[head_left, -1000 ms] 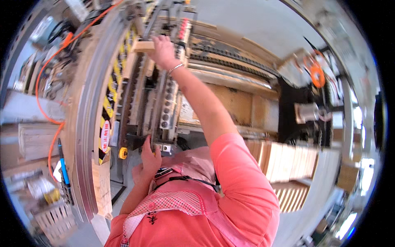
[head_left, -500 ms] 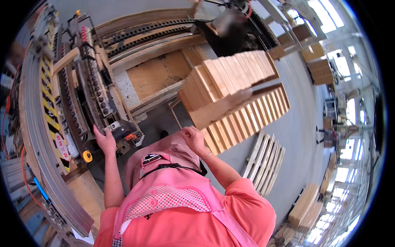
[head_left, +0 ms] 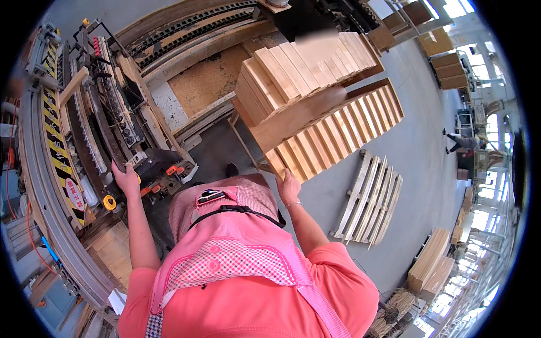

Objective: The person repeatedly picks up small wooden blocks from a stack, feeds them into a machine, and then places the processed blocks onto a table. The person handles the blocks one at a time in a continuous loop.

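Standing before a long machine (head_left: 97,121) of dark, ridged metal rails (head_left: 109,141) at left and smooth, oblong wooden boards (head_left: 332,135) packed side by side in two rows at right, near a rough slatted pallet (head_left: 369,200) on the floor (head_left: 417,141). Holding left grip (head_left: 127,180) at one rail's near end, thumb and fingers apart; touching the lower row's near corner with right grip (head_left: 289,187), unable to tell whether clamped or loose.

Slatted pale wooden pallet (head_left: 369,200) on grey floor (head_left: 422,152), stacked boards (head_left: 429,258) nearby
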Tool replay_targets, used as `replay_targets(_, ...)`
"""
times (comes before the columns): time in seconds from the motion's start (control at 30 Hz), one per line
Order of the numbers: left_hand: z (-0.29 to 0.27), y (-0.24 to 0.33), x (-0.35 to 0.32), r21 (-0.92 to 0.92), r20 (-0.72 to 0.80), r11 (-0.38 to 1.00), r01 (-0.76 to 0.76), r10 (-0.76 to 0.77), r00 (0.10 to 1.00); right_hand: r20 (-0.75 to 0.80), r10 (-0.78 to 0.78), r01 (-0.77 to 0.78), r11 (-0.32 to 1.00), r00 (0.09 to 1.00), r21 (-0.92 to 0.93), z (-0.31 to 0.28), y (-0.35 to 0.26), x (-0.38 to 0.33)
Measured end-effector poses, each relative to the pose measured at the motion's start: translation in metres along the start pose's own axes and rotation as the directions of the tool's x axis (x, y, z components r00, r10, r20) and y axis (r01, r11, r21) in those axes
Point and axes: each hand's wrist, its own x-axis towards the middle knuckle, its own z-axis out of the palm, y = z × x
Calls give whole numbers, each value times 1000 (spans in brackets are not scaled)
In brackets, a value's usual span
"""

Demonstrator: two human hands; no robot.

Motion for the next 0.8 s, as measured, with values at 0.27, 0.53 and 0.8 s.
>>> replay_targets(0.27,2,3,-1,13,-5,1000,20,-20,1000,-77,127,-133,989,989,-71,24,-13,11)
replay_targets(0.53,3,-11,2,3,16,997,-82,82,997,-231,0,-5,1000,973,-20,-3,-35,-12)
replay_targets(0.8,1,5,-6,-54,70,998,38,-34,997,-412,-475,517,856,778,-10,-101,-138,39)
